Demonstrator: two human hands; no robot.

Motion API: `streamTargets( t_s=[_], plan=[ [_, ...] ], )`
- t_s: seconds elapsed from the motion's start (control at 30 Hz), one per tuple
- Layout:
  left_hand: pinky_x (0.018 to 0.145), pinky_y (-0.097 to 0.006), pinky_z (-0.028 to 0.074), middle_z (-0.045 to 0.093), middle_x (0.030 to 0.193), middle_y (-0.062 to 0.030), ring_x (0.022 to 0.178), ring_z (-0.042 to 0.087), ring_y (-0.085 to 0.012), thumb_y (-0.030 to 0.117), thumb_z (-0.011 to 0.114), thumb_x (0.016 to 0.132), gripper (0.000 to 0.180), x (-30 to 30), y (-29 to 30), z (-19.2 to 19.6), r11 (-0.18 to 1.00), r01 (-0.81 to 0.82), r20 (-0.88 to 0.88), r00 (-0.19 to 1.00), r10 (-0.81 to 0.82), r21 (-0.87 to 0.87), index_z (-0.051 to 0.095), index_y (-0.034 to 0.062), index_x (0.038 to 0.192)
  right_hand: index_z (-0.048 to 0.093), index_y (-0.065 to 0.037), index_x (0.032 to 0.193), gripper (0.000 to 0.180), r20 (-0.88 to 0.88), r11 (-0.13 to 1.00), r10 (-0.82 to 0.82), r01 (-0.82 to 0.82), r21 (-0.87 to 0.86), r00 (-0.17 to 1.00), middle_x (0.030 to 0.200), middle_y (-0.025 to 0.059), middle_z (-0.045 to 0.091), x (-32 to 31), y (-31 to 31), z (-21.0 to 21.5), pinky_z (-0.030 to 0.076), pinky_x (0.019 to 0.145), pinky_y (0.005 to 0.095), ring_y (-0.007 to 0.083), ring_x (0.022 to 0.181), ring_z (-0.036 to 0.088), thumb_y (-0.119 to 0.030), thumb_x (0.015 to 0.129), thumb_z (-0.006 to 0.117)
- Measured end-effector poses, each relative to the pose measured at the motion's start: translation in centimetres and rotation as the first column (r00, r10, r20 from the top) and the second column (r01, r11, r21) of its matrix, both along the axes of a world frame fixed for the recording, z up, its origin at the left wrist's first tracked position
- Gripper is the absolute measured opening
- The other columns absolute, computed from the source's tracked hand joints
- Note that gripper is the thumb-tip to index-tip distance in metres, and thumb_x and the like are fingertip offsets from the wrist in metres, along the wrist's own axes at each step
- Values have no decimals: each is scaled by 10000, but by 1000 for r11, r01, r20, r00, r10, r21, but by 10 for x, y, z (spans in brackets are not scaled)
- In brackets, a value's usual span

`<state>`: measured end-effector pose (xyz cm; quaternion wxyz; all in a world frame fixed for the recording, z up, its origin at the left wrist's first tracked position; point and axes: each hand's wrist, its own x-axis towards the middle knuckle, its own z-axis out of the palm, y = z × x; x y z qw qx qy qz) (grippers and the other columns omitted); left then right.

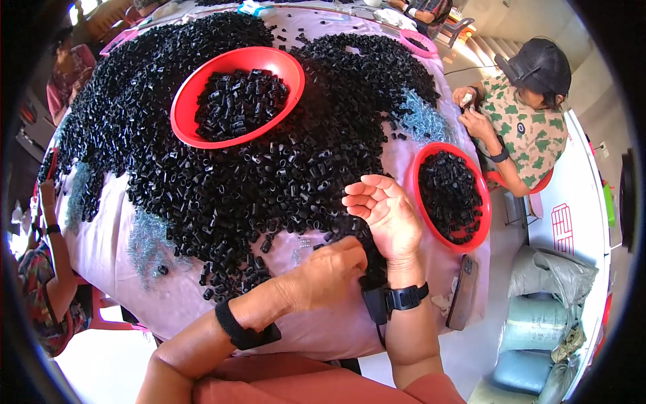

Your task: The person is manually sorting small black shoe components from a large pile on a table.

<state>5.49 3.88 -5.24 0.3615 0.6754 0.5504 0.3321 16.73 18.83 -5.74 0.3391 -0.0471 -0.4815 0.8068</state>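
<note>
My left hand [330, 269] is closed above the near part of the table, its fingers curled together beside a dark patch of small black plastic parts. What it pinches, if anything, is hidden. Palm up, my right hand [390, 219] is raised just right of it, the fingers loosely bent and apart, with nothing visible in them. A large heap of black tubular plastic parts [256, 182] spreads beyond both hands. Just right of my right hand stands a red basin [418, 195] filled with similar black parts [451, 195].
Another red basin [289, 74] of parts sits on the heap. Small clear pieces lie in piles at the left [151, 246] and far right [424, 118]. A phone [464, 293] rests by the right table edge. A co-worker [521, 128] sits at the right; another person's arm [57, 249] is at the left.
</note>
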Motion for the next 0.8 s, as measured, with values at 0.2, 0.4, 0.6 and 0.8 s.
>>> streamTargets(
  t_s=[0.2, 0.4, 0.6, 0.8],
  plan=[
    [869, -366, 545, 624, 1204, -169, 1050, 659, -296, -66, 621, 873, 182, -26, 6, 21, 949, -243, 168, 963, 211, 201, 642, -2, 1042, 555, 46, 1299, 647, 1, 989, -146, 145, 32, 989, 1164, 225, 679, -7, -10, 4, 565, 884, 375, 286, 992, 700, -511, 972, 595],
    [874, -321, 545, 690, 1072, -109, 1005, 663, -169, -16, 538, 971, 144, -48, -14, 46, 941, -330, 229, 912, 339, -78, 640, -37, 1071, 603, 1, 1237, 516, 64, 892, -451, 447, 62, 890, 1007, 145, 721, -11, -20, 0, 502, 659, 255, 178, 772, 685, -458, 1053, 455],
    [781, -317, 551, 713, 978, -99, 890, 690, -203, -2, 580, 928, 152, -47, -22, 36, 957, -242, 70, 964, 255, -160, 666, 4, 1054, 612, -3, 1209, 474, 183, 883, -468, 450, 134, 865, 936, 123, 717, -15, -31, 3, 489, 609, 245, 143, 667, 659, -431, 1066, 469],
    [844, -327, 557, 662, 1193, -137, 1022, 670, -199, -30, 578, 933, 145, -54, -20, 30, 924, -381, 147, 912, 382, -37, 643, -21, 1062, 633, -39, 1204, 355, 353, 875, -481, 419, 241, 802, 976, 110, 702, -22, -32, 1, 545, 712, 274, 166, 796, 697, -350, 1057, 544]
  ],
)
